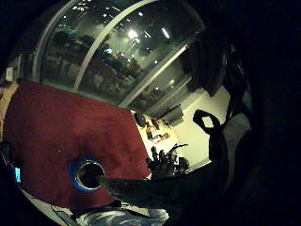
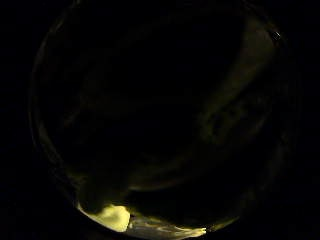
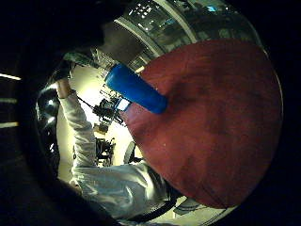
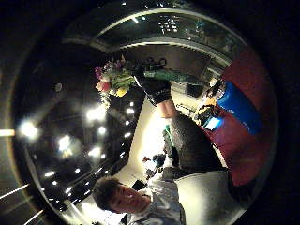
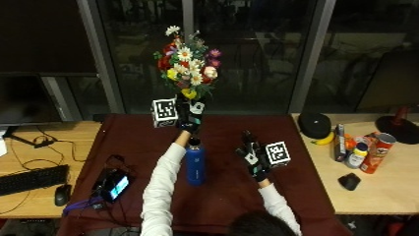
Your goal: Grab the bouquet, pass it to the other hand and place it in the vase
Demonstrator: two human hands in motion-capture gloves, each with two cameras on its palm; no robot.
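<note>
Above the blue vase (image 5: 195, 164), the left hand (image 5: 188, 117) grips the bouquet (image 5: 187, 63) by its stems, flowers upward. Right hand (image 5: 254, 156) is beside the vase, apart from the bouquet, fingers relaxed and empty.

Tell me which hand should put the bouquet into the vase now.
Left. The left hand already grips the multicoloured flower bouquet above the tall blue vase; the right hand hovers open, beside the vase.
</note>
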